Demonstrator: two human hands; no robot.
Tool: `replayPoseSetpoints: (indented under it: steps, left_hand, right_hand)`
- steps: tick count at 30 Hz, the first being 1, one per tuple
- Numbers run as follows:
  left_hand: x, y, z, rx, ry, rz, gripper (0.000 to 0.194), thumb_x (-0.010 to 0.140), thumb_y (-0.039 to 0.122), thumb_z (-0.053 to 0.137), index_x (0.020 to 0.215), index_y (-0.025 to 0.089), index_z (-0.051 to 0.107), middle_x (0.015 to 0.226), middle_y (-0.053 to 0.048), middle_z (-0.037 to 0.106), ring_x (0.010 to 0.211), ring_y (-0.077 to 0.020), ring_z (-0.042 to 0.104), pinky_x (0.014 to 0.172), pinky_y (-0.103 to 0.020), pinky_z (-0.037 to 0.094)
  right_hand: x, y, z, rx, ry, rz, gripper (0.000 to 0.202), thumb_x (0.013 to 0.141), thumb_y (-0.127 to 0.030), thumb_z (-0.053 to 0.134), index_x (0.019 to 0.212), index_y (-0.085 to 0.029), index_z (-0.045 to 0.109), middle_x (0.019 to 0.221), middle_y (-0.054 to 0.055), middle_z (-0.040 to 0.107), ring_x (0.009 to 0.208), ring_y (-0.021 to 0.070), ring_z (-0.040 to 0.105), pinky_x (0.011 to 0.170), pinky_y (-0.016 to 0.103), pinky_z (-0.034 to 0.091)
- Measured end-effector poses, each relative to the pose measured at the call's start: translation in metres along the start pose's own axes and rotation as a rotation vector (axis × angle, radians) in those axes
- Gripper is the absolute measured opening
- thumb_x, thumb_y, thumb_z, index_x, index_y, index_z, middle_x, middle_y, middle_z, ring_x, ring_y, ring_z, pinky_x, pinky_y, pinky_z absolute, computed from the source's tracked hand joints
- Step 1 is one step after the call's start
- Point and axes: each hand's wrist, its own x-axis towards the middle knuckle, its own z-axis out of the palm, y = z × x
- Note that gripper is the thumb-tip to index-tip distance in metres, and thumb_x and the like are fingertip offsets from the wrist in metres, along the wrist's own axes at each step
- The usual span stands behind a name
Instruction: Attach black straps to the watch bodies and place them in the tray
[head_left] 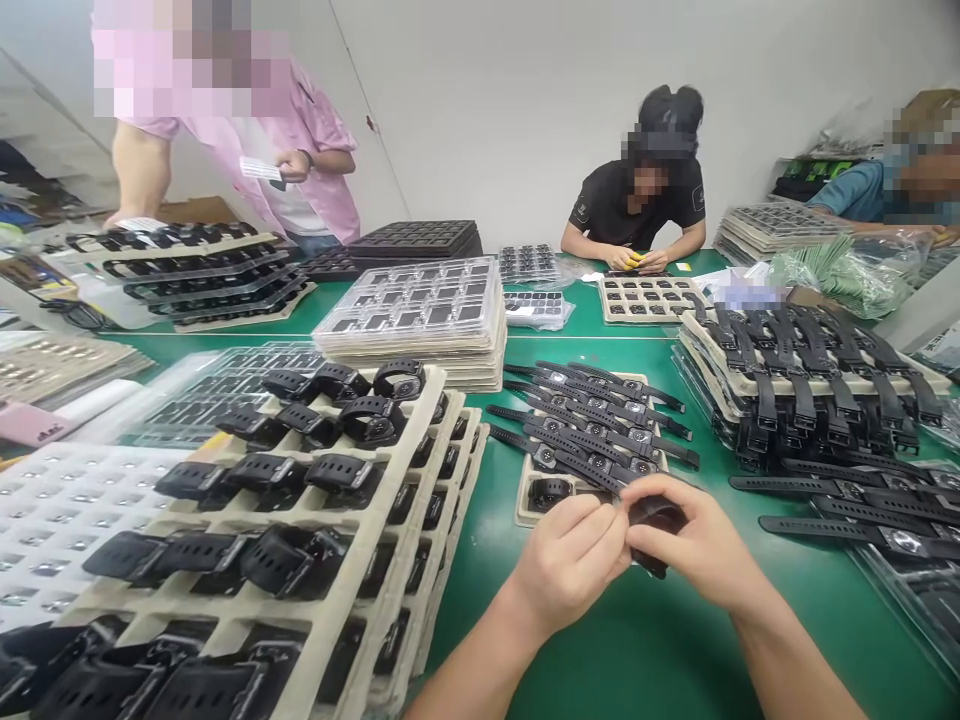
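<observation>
Your left hand (574,562) pinched closed, hold unclear; right hand (694,540) half-curled, gripping watchband (660,514) at three o'clock. Likely light, supple; pinch edgewise.

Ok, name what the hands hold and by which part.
The right hand holds a black watch strap by its curved length, between thumb and fingers. The left hand pinches beside it; what it grips is hidden.

Black watch (660,514), strap curved, partly hidden between both hands (571,560) (697,535).
</observation>
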Motion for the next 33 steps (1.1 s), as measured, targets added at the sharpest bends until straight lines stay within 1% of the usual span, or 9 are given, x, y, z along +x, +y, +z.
replayPoseSetpoints:
  steps: [4,9,12,16,24,27,29,31,33]
  left_hand:
    - [0.004,-0.001,-0.001,-0.028,0.03,-0.026,0.02,0.084,-0.001,0.065,0.097,0.014,0.065,0.075,-0.003,0.071,0.067,-0.0165,0.062,0.062,-0.032,0.057]
    - [0.009,-0.006,-0.014,-0.117,0.246,-0.288,0.026,0.086,-0.003,0.059,0.098,0.019,0.065,0.084,-0.003,0.072,0.078,-0.0163,0.064,0.071,-0.031,0.057]
    - [0.007,-0.009,-0.022,-0.174,0.374,-0.458,0.024,0.091,0.001,0.054,0.1,0.02,0.065,0.086,-0.003,0.069,0.081,-0.017,0.063,0.07,-0.032,0.056]
    - [0.005,-0.008,-0.024,-0.202,0.374,-0.461,0.023,0.09,0.001,0.053,0.1,0.019,0.064,0.086,-0.003,0.068,0.081,-0.0172,0.062,0.07,-0.032,0.055]
    - [0.012,-0.005,-0.028,-0.156,0.351,-0.392,0.023,0.088,0.0,0.054,0.098,0.019,0.063,0.083,-0.003,0.069,0.075,-0.0159,0.061,0.068,-0.031,0.054]
    - [0.011,-0.005,-0.027,-0.162,0.35,-0.388,0.022,0.088,0.0,0.055,0.097,0.019,0.062,0.083,-0.003,0.069,0.074,-0.0157,0.061,0.067,-0.031,0.053]
    - [0.011,-0.006,-0.026,-0.175,0.357,-0.393,0.022,0.088,0.0,0.055,0.096,0.019,0.062,0.082,-0.003,0.069,0.074,-0.0158,0.06,0.067,-0.031,0.053]
    - [0.011,-0.006,-0.025,-0.185,0.36,-0.404,0.021,0.088,0.001,0.055,0.095,0.019,0.063,0.081,-0.003,0.069,0.073,-0.0158,0.06,0.065,-0.03,0.053]
    - [0.01,-0.005,-0.025,-0.187,0.357,-0.409,0.02,0.088,0.002,0.056,0.095,0.02,0.063,0.081,-0.003,0.07,0.072,-0.0158,0.061,0.065,-0.03,0.053]
  right_hand:
    - [0.001,0.005,-0.001,0.018,0.05,-0.027,0.016,0.078,-0.035,0.08,0.083,-0.022,0.075,0.079,0.003,0.074,0.069,0.02,0.068,0.063,0.03,0.056]
    - [0.016,0.023,-0.005,-0.048,0.389,-0.117,0.021,0.085,-0.04,0.073,0.098,-0.024,0.071,0.1,0.006,0.075,0.084,0.0228,0.07,0.074,0.034,0.057]
    - [0.025,0.034,0.007,-0.21,0.255,-0.202,0.019,0.087,-0.036,0.069,0.103,-0.025,0.068,0.11,0.007,0.074,0.102,0.0265,0.069,0.088,0.038,0.055]
    - [0.031,0.043,0.026,-0.399,-0.025,-0.24,0.012,0.091,-0.029,0.063,0.103,-0.026,0.062,0.104,0.004,0.076,0.091,0.0218,0.072,0.079,0.033,0.057]
    - [0.049,0.046,0.029,-0.555,-0.134,-0.362,0.009,0.089,-0.019,0.064,0.094,-0.025,0.065,0.104,0.005,0.075,0.097,0.0239,0.068,0.088,0.039,0.054]
    - [0.046,0.036,0.016,-0.634,-0.137,-0.404,0.016,0.089,-0.025,0.067,0.105,-0.026,0.067,0.116,0.006,0.073,0.109,0.0267,0.063,0.098,0.043,0.049]
    - [0.036,0.032,0.0,-0.828,-0.066,-0.337,0.016,0.093,-0.034,0.064,0.105,-0.024,0.067,0.114,0.009,0.073,0.109,0.03,0.062,0.095,0.046,0.049]
    - [0.021,0.035,-0.019,-1.096,-0.037,-0.159,0.017,0.092,-0.04,0.063,0.092,-0.023,0.067,0.098,0.011,0.074,0.099,0.0336,0.064,0.082,0.045,0.05]
    - [0.005,0.044,-0.037,-1.239,-0.046,0.046,0.018,0.085,-0.038,0.068,0.094,-0.023,0.067,0.088,0.01,0.075,0.09,0.0356,0.066,0.073,0.043,0.05]
